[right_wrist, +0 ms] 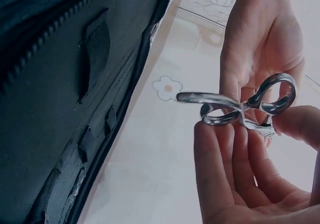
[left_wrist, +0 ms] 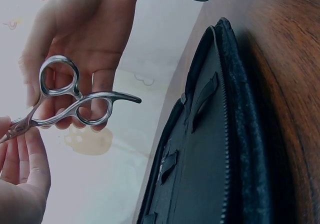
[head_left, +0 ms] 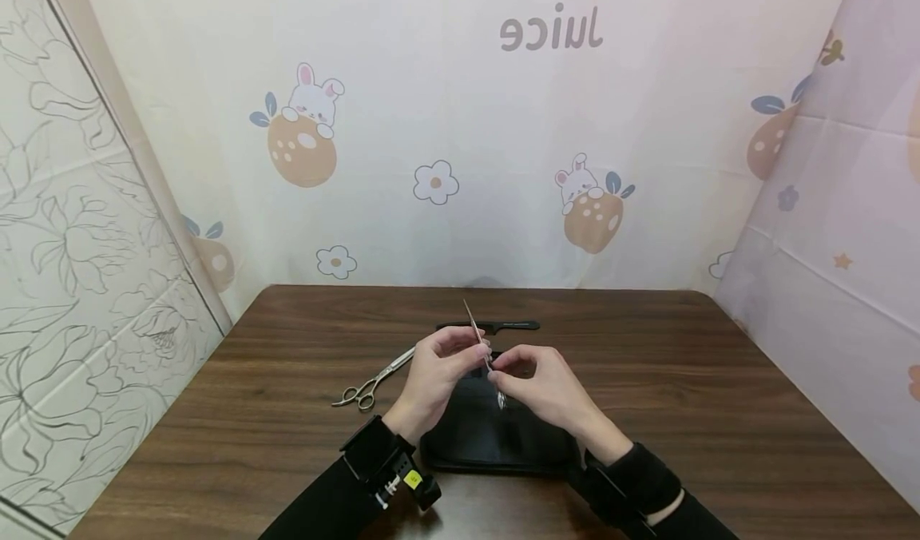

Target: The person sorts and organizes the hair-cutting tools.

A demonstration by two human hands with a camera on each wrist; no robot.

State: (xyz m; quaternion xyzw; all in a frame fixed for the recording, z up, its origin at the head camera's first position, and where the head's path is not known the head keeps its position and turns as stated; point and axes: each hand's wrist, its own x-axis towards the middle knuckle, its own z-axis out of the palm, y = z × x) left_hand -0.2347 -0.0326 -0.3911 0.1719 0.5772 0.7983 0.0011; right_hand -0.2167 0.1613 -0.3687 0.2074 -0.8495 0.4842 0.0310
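Note:
A silver pair of hairdressing scissors (head_left: 501, 400) is held in the air between both hands, its blades pointing up and away and its finger rings hanging low. My left hand (head_left: 438, 376) pinches the blades between thumb and fingers. Lower down, my right hand (head_left: 546, 388) pinches the scissors near the shanks; its fingers lie behind the finger rings (left_wrist: 59, 74) in the left wrist view. Beneath the hands lies an unzipped black case (head_left: 496, 440), with elastic loops (right_wrist: 95, 54) inside.
A second pair of silver scissors (head_left: 370, 384) lies on the brown wooden table (head_left: 287, 340), left of the case. Behind the hands is a black comb (head_left: 517, 325). A printed curtain (head_left: 446, 109) hangs beyond the table's far edge.

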